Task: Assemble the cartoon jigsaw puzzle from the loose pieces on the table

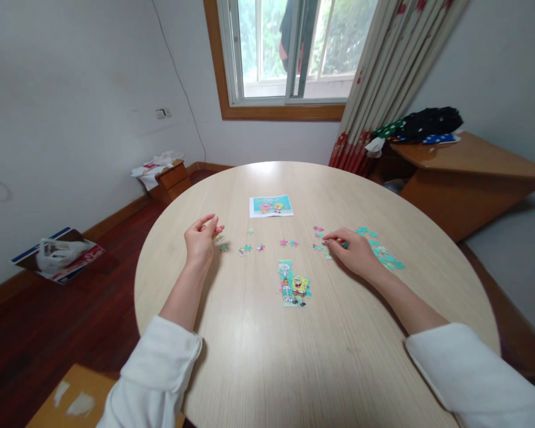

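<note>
My left hand (199,241) is raised just over the table on the left, its fingers curled and thumb drawn in; whatever they hold, if anything, is hidden. Beside it lie loose jigsaw puzzle pieces, among them a green piece (224,247). On the right, my right hand (351,252) rests low with fingertips pinched together at a small group of pieces (318,229); I cannot make out what is between them. A partly joined jigsaw puzzle (294,284) with a yellow square figure and a tall pale figure lies between my forearms.
Behind the loose pieces lies a printed reference picture (271,206). Several turquoise pieces (386,255) are spread right of my right hand. The round wooden table (267,368) stands before a window (294,53). A brown desk (463,160) with cloths is at right.
</note>
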The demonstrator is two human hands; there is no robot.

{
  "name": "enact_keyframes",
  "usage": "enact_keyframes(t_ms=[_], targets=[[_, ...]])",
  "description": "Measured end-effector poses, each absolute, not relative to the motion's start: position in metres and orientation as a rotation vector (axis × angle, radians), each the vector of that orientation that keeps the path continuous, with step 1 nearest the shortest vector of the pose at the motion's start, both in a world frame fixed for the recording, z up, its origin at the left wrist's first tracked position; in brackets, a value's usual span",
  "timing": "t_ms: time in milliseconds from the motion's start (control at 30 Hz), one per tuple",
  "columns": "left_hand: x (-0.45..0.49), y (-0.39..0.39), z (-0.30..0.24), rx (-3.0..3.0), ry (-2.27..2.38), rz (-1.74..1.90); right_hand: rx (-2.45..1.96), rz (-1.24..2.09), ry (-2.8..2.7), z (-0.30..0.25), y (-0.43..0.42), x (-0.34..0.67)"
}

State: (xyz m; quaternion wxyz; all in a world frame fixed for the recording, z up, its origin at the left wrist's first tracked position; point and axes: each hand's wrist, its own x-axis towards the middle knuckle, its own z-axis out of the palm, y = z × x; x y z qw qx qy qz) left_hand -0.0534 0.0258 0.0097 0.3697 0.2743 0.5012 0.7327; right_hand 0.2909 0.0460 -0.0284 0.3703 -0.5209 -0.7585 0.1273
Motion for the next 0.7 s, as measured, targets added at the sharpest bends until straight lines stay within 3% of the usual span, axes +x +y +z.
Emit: enact_keyframes(t_ms=[700], targets=[[-0.062, 0.021, 0.021, 0.26, 0.912, 1.651, -1.325, 0.35, -1.917, -0.034, 0.047, 0.289]])
